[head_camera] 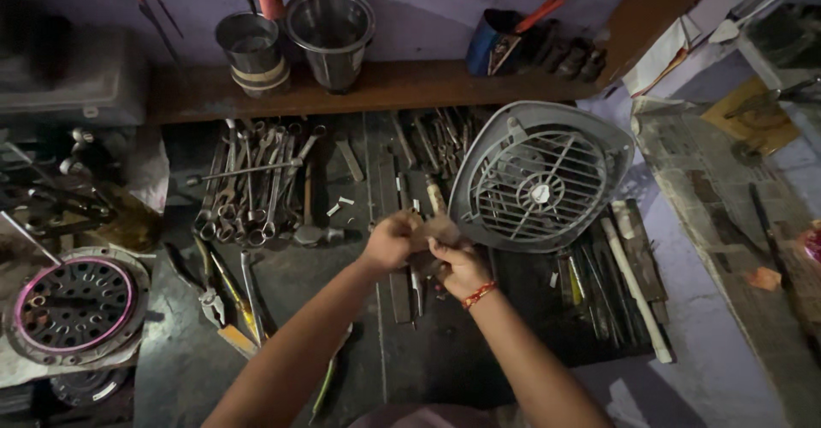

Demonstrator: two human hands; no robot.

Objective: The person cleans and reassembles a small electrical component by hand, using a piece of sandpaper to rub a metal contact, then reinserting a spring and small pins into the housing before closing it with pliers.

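Note:
My left hand and my right hand meet above the dark workbench. Between them they pinch a small tan scrap, folded or crumpled; what it is made of I cannot tell. A red thread band circles my right wrist. Just right of my hands a grey round fan grille leans tilted over a pile of tools. A row of spanners lies left of my hands.
Two metal cups with tools stand on a wooden shelf at the back. A round perforated disc sits at the far left. Files and a white tube lie at the right, pliers and screwdrivers at the lower left.

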